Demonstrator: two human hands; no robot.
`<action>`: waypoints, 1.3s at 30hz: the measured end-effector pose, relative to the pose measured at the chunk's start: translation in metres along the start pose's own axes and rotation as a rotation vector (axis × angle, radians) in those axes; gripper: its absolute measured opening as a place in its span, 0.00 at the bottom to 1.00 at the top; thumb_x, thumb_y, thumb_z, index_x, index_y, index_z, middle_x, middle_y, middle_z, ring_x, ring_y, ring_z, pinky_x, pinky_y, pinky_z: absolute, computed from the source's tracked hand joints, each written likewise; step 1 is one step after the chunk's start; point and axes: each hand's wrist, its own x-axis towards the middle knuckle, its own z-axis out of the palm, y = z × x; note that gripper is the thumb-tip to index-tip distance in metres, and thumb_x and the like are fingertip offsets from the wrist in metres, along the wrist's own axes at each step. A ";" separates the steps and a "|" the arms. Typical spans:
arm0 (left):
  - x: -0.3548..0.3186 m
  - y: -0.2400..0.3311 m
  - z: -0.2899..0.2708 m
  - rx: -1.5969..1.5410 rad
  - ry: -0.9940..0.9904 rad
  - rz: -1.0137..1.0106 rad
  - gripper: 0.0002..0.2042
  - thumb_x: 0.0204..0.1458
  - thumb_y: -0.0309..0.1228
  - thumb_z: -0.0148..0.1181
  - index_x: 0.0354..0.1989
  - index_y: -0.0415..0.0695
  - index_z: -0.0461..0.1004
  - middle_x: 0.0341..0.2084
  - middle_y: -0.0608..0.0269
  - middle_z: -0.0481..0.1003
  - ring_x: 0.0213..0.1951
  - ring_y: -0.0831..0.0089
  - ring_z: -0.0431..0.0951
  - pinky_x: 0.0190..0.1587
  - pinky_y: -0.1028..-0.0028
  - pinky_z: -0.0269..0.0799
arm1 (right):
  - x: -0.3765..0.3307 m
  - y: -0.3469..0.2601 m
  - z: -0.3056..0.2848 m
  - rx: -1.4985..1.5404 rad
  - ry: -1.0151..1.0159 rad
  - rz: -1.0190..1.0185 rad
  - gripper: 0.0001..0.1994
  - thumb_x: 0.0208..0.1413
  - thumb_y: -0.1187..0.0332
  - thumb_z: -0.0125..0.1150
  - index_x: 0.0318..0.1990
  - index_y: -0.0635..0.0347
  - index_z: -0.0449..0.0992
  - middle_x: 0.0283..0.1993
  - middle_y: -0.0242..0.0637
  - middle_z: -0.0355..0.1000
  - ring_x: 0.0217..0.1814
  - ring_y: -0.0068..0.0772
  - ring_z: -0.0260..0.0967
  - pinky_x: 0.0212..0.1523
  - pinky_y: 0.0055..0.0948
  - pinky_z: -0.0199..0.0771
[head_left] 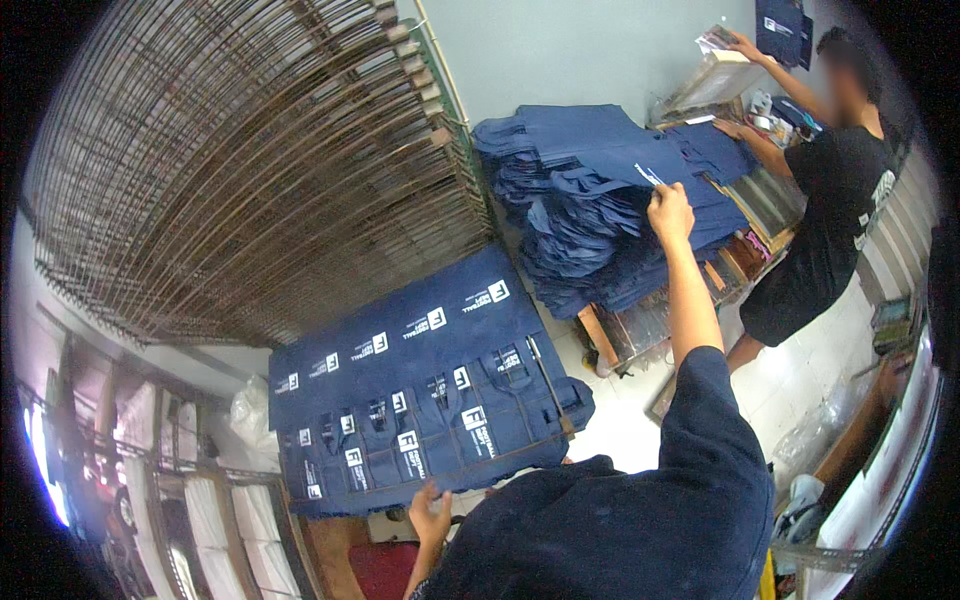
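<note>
The person's right hand [669, 210] is stretched out over a tall stack of navy bags [600, 200] piled on a workbench, its fingers pinched on a small white slip [648, 176] held just above the top of the pile; what kind of slip it is cannot be told, as it is too small in the view. The left hand [431, 517] is down near the lower edge, well apart from the right, its fingers curled on the near edge of a wire rack shelf [540, 375] that carries two rows of printed navy bags [410, 400], each marked with a white square print, lying flat and overlapping like tiles. Above and behind that shelf, many more empty wire shelves [250, 160] of the drying rack fan upward toward the pale wall. To the right of the bag pile, a second person in a black shirt [840, 170] stands at the bench, one hand raised to a tilted wooden frame [715, 75] and the other resting on the bench near the bags. White stacked packages [240, 520] sit on lower shelving at the left, below the rack
</note>
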 end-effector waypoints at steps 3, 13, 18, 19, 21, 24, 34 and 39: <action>0.054 0.048 0.014 -0.212 -0.145 -0.055 0.20 0.44 0.33 0.63 0.46 0.39 0.70 0.31 0.57 0.75 0.31 0.70 0.75 0.37 0.72 0.70 | 0.013 -0.011 -0.025 0.113 0.173 -0.131 0.09 0.53 0.63 0.49 0.38 0.52 0.74 0.40 0.38 0.69 0.40 0.49 0.69 0.38 0.42 0.69; 0.173 0.232 0.059 -1.475 -1.302 -0.472 0.52 0.37 0.76 0.20 0.61 0.44 0.53 0.53 0.53 0.64 0.54 0.63 0.64 0.52 0.57 0.61 | -0.122 -0.111 -0.195 0.621 0.090 -0.700 0.09 0.46 0.82 0.52 0.36 0.67 0.74 0.38 0.44 0.72 0.42 0.39 0.69 0.46 0.30 0.66; 0.195 0.225 0.011 -1.863 -1.070 -0.448 0.49 0.43 0.71 0.36 0.64 0.42 0.44 0.59 0.52 0.54 0.58 0.59 0.58 0.53 0.53 0.60 | -0.197 -0.095 -0.218 0.665 -0.145 -0.957 0.12 0.40 0.71 0.57 0.35 0.65 0.74 0.37 0.51 0.71 0.39 0.46 0.70 0.42 0.38 0.68; 0.191 0.215 -0.003 -1.745 -0.890 -0.428 0.43 0.45 0.64 0.42 0.64 0.44 0.46 0.59 0.54 0.55 0.58 0.59 0.58 0.52 0.54 0.61 | -0.207 -0.099 -0.215 0.691 -0.210 -0.958 0.12 0.40 0.68 0.58 0.34 0.65 0.73 0.37 0.51 0.71 0.38 0.46 0.70 0.41 0.39 0.68; 0.181 0.210 -0.035 -1.489 -0.584 -0.417 0.35 0.50 0.50 0.53 0.63 0.48 0.50 0.57 0.58 0.57 0.57 0.60 0.58 0.51 0.55 0.62 | -0.224 -0.115 -0.207 0.756 -0.327 -0.948 0.11 0.41 0.69 0.57 0.33 0.65 0.73 0.37 0.51 0.71 0.38 0.46 0.70 0.41 0.38 0.68; 0.167 0.177 -0.090 -1.371 -0.351 -0.505 0.35 0.43 0.25 0.60 0.62 0.52 0.52 0.57 0.57 0.56 0.57 0.65 0.57 0.52 0.59 0.61 | -0.250 -0.148 -0.188 0.873 -0.489 -0.901 0.10 0.44 0.68 0.57 0.32 0.65 0.73 0.38 0.52 0.71 0.40 0.46 0.69 0.43 0.38 0.68; 0.232 -0.067 -0.235 -1.177 0.274 -0.525 0.37 0.41 0.20 0.54 0.63 0.50 0.49 0.43 0.53 0.69 0.35 0.69 0.73 0.36 0.72 0.71 | -0.384 -0.364 -0.018 1.227 -1.217 -0.444 0.06 0.51 0.77 0.54 0.36 0.63 0.75 0.44 0.40 0.68 0.43 0.30 0.69 0.39 0.23 0.69; 0.298 -0.157 -0.320 -0.995 0.370 -0.479 0.38 0.38 0.21 0.56 0.63 0.47 0.50 0.50 0.51 0.64 0.40 0.67 0.69 0.41 0.71 0.67 | -0.448 -0.477 0.088 1.218 -1.231 -0.479 0.06 0.52 0.76 0.55 0.37 0.63 0.76 0.45 0.35 0.67 0.42 0.22 0.67 0.37 0.19 0.67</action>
